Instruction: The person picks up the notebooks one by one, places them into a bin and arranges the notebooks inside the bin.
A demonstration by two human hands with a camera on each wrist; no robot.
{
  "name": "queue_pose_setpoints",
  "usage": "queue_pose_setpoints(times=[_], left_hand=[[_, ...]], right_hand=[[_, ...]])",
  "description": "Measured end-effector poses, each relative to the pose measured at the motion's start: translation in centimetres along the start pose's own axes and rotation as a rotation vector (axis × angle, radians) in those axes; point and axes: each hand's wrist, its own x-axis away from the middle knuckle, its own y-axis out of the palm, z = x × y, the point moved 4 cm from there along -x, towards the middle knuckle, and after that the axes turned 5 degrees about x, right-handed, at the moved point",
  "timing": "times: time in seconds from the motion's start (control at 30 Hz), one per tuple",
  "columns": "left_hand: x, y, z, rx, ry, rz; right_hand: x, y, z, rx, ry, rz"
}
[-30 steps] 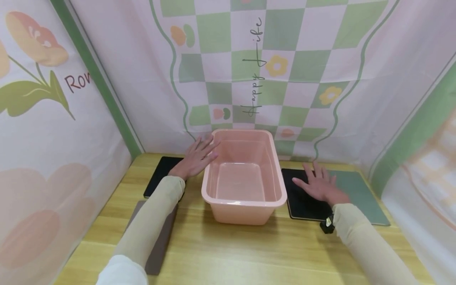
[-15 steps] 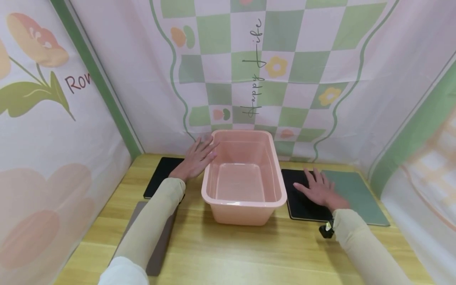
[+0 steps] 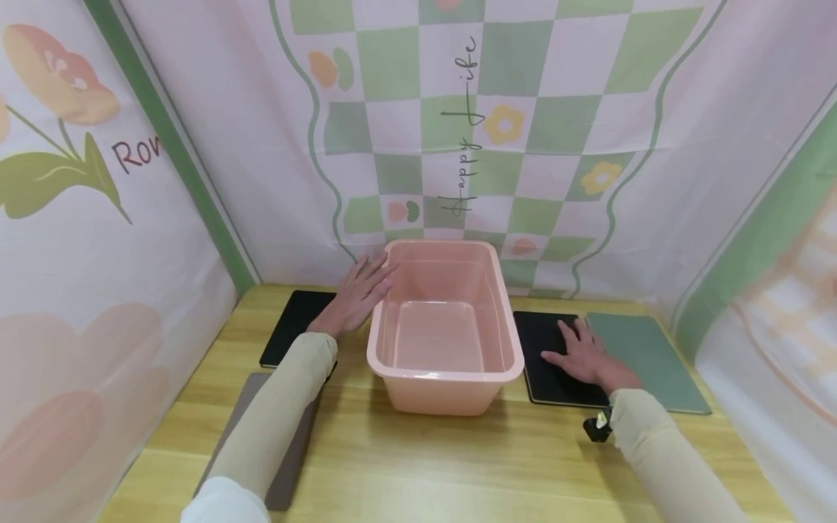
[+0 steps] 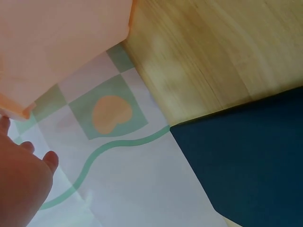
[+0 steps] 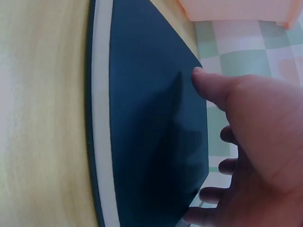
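1. A pink plastic tub (image 3: 446, 330) stands in the middle of the wooden desk (image 3: 445, 465), open side up, its far end close to the checked backdrop cloth (image 3: 458, 109).
2. The left hand (image 3: 353, 298) lies flat against the far left wall of the tub, its fingers (image 3: 378, 270) straight and slightly spread, the tips at the tub's rim. They curl round nothing.
3. Under and just left of that hand lies a black notebook (image 3: 290, 334), flat on the desk at the far left; the left wrist view shows its dark corner (image 4: 251, 161) beside the cloth's hem.
4. Nearer on the left, a grey-brown notebook (image 3: 288, 450) lies flat, partly covered by the beige sleeve (image 3: 275, 414).
5. The right hand (image 3: 585, 357) rests palm down on a second black notebook (image 3: 546, 356), which lies just right of the tub. Its fingers (image 3: 567, 335) are spread and straight; the right wrist view shows the thumb (image 5: 213, 87) touching the dark cover (image 5: 151, 142).
6. A green notebook (image 3: 644, 359) lies flat just right of that black one, their edges touching or nearly so.
7. A small black wrist camera (image 3: 596, 427) shows at the right cuff.
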Motion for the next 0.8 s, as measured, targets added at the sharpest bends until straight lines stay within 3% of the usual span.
queue_pose_setpoints(times=[0.63,0.8], left_hand=[[0.7,-0.2,-1.1,-0.015,0.019,0.004],[0.7,-0.2,-1.0,-0.005,0.018,0.004]], right_hand=[[-0.1,0.2,0.6,0.061,0.096,-0.056],[-0.3,-0.2,0.4,0.083,0.137,-0.127]])
